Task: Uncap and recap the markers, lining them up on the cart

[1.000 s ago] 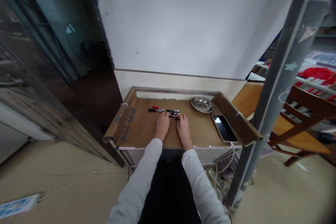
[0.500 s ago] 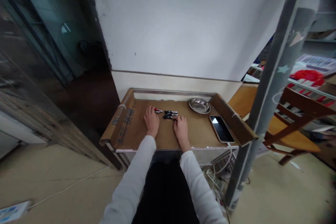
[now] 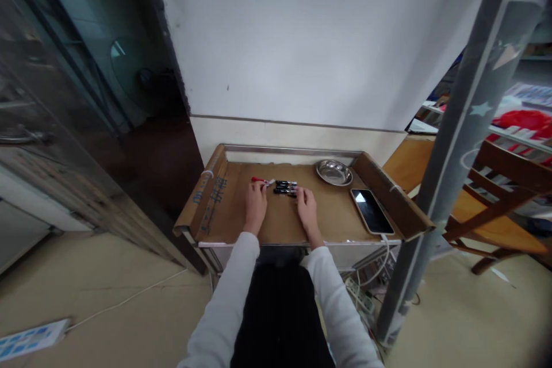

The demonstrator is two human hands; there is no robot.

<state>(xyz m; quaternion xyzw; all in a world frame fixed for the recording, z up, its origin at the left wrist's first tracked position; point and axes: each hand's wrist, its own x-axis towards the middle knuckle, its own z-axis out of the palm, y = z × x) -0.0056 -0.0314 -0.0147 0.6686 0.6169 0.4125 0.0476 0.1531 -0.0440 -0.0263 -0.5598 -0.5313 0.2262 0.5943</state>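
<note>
Person's L hand (image 3: pixel 256 205), fingers bent, at red marker (image 3: pixel 257 179) L of black markers (image 3: pixel 283 187); R hand (image 3: pixel 307 207), fingers part-curled, by their R end; grips unclear.

White wall (image 3: pixel 293 40) behind a cardboard-lined desk (image 3: pixel 280 227)

The wall, softly lit, rises beyond the left grip (image 3: pixel 256 202) and right grip (image 3: pixel 306 206). A dark doorway (image 3: pixel 149 144) opens well left of the left grip; a grey post (image 3: pixel 466 132) and a wooden chair (image 3: pixel 502 227) stand right of the right grip. Tan floor (image 3: pixel 146 322) lies below.
</note>
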